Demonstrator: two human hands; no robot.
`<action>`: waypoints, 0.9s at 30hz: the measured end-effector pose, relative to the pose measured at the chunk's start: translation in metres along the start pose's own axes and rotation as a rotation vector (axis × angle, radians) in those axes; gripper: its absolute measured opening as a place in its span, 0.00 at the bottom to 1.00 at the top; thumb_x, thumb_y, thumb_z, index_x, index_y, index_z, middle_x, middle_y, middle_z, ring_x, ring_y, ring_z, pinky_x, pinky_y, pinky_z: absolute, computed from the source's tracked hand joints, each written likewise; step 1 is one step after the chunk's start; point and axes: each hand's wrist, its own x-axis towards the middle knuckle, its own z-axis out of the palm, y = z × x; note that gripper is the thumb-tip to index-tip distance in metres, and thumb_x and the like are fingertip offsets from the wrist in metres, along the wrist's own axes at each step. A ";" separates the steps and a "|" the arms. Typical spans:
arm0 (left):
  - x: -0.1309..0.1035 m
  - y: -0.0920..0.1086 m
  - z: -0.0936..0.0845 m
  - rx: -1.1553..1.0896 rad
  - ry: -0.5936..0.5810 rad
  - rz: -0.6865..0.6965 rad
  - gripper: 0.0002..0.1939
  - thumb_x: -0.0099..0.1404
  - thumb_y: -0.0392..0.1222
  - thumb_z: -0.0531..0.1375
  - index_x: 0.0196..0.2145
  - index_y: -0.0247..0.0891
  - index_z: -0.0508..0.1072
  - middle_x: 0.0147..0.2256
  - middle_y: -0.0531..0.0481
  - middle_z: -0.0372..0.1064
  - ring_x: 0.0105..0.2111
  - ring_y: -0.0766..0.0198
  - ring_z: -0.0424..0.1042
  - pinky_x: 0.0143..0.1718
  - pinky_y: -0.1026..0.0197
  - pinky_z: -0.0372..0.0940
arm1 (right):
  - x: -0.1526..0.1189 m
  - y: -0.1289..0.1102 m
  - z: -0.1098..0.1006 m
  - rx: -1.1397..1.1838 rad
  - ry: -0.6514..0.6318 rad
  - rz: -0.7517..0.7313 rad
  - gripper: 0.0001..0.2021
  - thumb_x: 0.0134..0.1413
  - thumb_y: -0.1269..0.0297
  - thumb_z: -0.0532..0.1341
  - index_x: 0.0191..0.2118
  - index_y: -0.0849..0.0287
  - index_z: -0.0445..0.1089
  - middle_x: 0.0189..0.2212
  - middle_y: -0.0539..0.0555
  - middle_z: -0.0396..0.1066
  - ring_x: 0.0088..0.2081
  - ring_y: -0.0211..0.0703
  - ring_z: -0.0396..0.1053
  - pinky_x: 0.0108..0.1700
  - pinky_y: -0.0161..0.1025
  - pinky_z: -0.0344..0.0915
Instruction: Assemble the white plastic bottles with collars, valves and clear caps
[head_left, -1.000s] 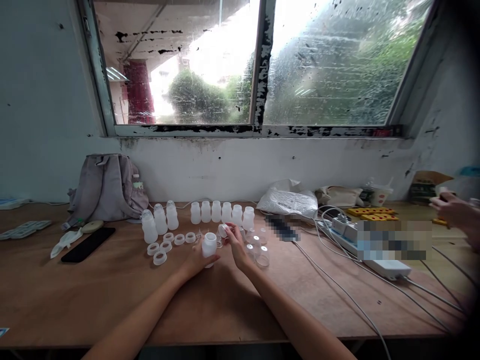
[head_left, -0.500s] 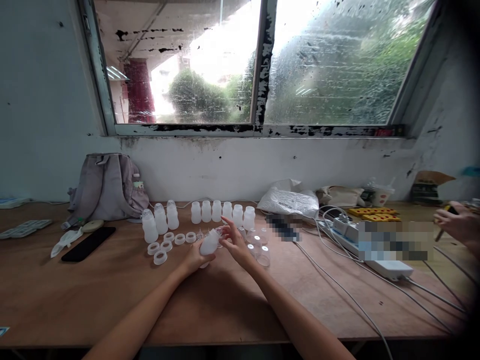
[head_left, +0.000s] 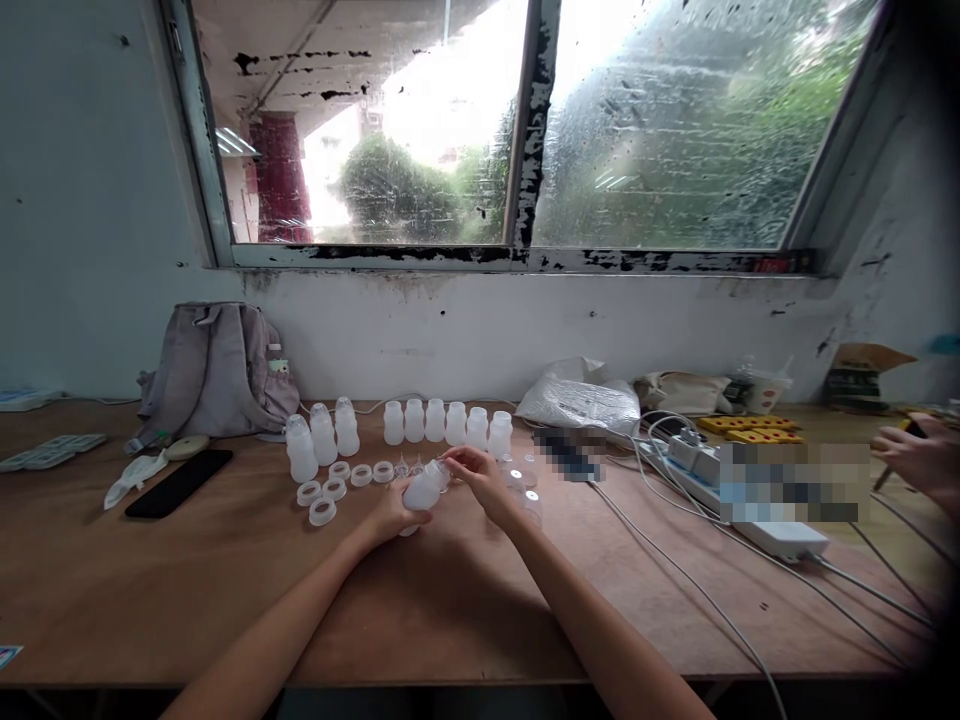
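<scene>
My left hand (head_left: pixel 391 512) is wrapped round a frosted white bottle (head_left: pixel 422 490), tilted with its top to the right. At that top, the fingers of my right hand (head_left: pixel 477 478) are pinched together; what they hold, if anything, is too small to make out. White rings (head_left: pixel 322 512) lie in a group left of my hands, and small clear teats (head_left: pixel 401 468) stand just behind the held bottle. Clear domed caps (head_left: pixel 532 505) are right of my right hand, partly hidden by it. Several open bottles (head_left: pixel 435 420) form a row behind, with capped bottles (head_left: pixel 301 450) at the left.
A black phone (head_left: pixel 180 484) and a grey backpack (head_left: pixel 214 370) are at the left. A plastic bag (head_left: pixel 577 395) lies by the wall. At the right are a white power strip (head_left: pixel 780 538), cables, yellow blocks (head_left: pixel 750 430) and another person's hand (head_left: pixel 919 455).
My right hand's fingers, extended before, have drawn together at the bottle's top. My left hand still holds the bottle. The view has shifted slightly.
</scene>
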 end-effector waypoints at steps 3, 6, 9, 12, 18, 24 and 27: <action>0.000 0.001 -0.001 0.006 -0.008 0.001 0.19 0.42 0.32 0.61 0.36 0.32 0.70 0.29 0.50 0.66 0.28 0.65 0.62 0.28 0.66 0.57 | -0.001 -0.005 -0.001 0.028 -0.018 0.045 0.11 0.43 0.57 0.61 0.30 0.60 0.70 0.28 0.52 0.70 0.29 0.38 0.64 0.30 0.35 0.61; -0.001 0.003 -0.001 0.010 -0.010 0.003 0.19 0.42 0.32 0.61 0.36 0.32 0.70 0.30 0.50 0.66 0.28 0.65 0.62 0.28 0.66 0.56 | -0.002 -0.009 -0.001 0.045 -0.023 0.055 0.11 0.44 0.58 0.60 0.31 0.60 0.71 0.29 0.52 0.70 0.30 0.38 0.65 0.32 0.35 0.61; -0.001 0.003 -0.001 0.013 -0.019 0.000 0.18 0.42 0.33 0.61 0.35 0.32 0.70 0.29 0.51 0.66 0.27 0.65 0.62 0.27 0.66 0.56 | -0.002 -0.011 -0.002 0.053 -0.046 0.055 0.11 0.45 0.58 0.60 0.32 0.60 0.72 0.31 0.53 0.71 0.32 0.39 0.65 0.33 0.36 0.61; -0.001 0.002 -0.001 0.018 -0.019 -0.005 0.18 0.42 0.33 0.60 0.35 0.32 0.70 0.28 0.51 0.66 0.27 0.65 0.62 0.26 0.66 0.56 | -0.002 -0.012 -0.003 0.050 -0.067 0.055 0.12 0.45 0.59 0.59 0.33 0.60 0.73 0.33 0.54 0.72 0.34 0.41 0.66 0.34 0.37 0.61; 0.000 0.002 -0.001 0.025 -0.016 0.016 0.18 0.42 0.32 0.60 0.36 0.33 0.70 0.29 0.51 0.66 0.28 0.64 0.62 0.27 0.66 0.56 | -0.003 -0.013 -0.005 0.033 -0.108 0.032 0.12 0.46 0.60 0.58 0.37 0.58 0.72 0.37 0.54 0.71 0.39 0.44 0.66 0.38 0.38 0.61; -0.001 0.002 -0.001 0.030 -0.020 0.033 0.19 0.42 0.32 0.61 0.36 0.33 0.70 0.29 0.51 0.66 0.28 0.64 0.63 0.28 0.66 0.56 | -0.002 -0.009 -0.005 -0.011 -0.061 0.036 0.13 0.46 0.56 0.59 0.34 0.60 0.72 0.31 0.53 0.71 0.32 0.39 0.65 0.32 0.35 0.60; -0.002 0.003 -0.001 0.058 -0.021 0.039 0.19 0.42 0.33 0.61 0.36 0.33 0.70 0.30 0.51 0.67 0.29 0.63 0.64 0.29 0.65 0.57 | 0.000 -0.003 -0.004 -0.064 -0.003 0.045 0.13 0.43 0.55 0.61 0.28 0.61 0.69 0.22 0.49 0.66 0.24 0.35 0.61 0.26 0.33 0.56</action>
